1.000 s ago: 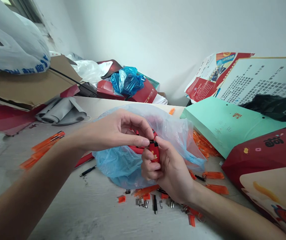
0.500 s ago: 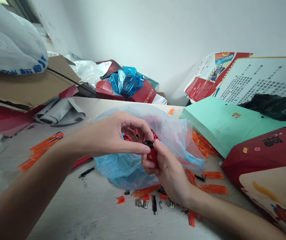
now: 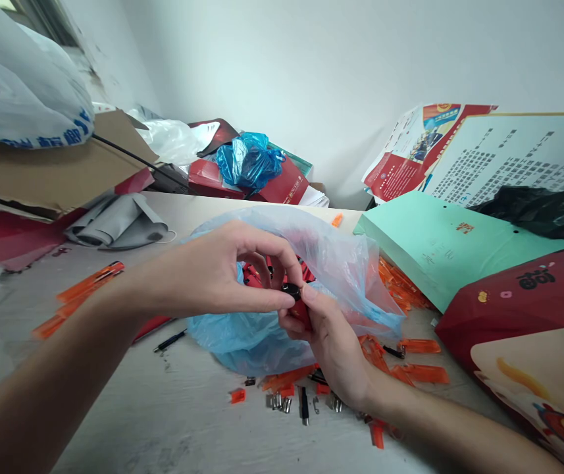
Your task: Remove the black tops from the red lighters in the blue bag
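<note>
My right hand (image 3: 338,345) is wrapped round a small red lighter (image 3: 302,315), held upright over the near side of a pale blue plastic bag (image 3: 242,345). Thumb and forefinger of my left hand (image 3: 227,266) pinch the black top (image 3: 291,289) of this lighter. Behind my left fingers, more red pieces (image 3: 252,275) lie in the bag's mouth, partly hidden. Loose orange plastic pieces (image 3: 420,373), small metal caps (image 3: 278,402) and black rod-like parts (image 3: 304,406) lie on the table near my right forearm.
More orange pieces (image 3: 84,289) lie left of the bag, with a black stick-like part (image 3: 170,340) nearby. A green folder (image 3: 449,243) and a red printed box (image 3: 533,316) stand at the right. Cardboard (image 3: 54,164) and a white bag (image 3: 25,85) fill the back left.
My left hand has shifted slightly, its fingers now tighter over the black top. The red lighter has tipped a little and dropped slightly. Everything on the table stays as it was.
</note>
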Action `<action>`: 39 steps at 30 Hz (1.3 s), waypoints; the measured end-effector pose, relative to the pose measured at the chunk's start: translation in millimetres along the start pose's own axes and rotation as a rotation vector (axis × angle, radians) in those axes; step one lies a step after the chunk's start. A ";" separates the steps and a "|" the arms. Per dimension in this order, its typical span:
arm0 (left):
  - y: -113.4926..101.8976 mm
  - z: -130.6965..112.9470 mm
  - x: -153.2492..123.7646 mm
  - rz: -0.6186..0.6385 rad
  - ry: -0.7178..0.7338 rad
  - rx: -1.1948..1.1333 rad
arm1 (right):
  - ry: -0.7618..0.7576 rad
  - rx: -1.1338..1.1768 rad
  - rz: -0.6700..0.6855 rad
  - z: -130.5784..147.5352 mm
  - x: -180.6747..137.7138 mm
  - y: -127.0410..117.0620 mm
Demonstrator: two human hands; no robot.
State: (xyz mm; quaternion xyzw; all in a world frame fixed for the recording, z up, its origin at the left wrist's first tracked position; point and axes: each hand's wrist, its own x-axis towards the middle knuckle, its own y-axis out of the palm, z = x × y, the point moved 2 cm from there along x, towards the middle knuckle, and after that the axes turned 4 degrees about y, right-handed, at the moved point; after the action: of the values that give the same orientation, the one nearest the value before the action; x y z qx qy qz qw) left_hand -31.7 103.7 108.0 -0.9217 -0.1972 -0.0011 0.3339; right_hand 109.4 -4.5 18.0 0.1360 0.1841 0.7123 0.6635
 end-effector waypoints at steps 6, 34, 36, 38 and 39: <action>-0.4 -0.1 2.0 0.007 -0.012 -0.014 | 0.047 0.062 0.067 2.6 0.7 2.1; -0.9 2.1 2.5 0.045 -0.101 -0.008 | 0.367 0.309 0.214 2.0 1.8 6.7; -1.1 3.3 2.1 0.055 -0.096 -0.002 | 0.372 0.309 0.213 2.6 1.4 7.1; -1.4 4.6 1.3 0.067 -0.095 0.003 | 0.374 0.309 0.211 3.2 0.9 7.4; -1.6 5.0 1.0 0.070 -0.097 0.005 | 0.376 0.310 0.210 3.2 0.7 7.4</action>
State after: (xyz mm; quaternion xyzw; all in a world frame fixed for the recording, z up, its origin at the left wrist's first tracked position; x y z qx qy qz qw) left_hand -32.0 108.3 105.3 -0.9261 -0.1808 0.0557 0.3263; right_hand 104.1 -3.9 24.1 0.1199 0.3959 0.7533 0.5113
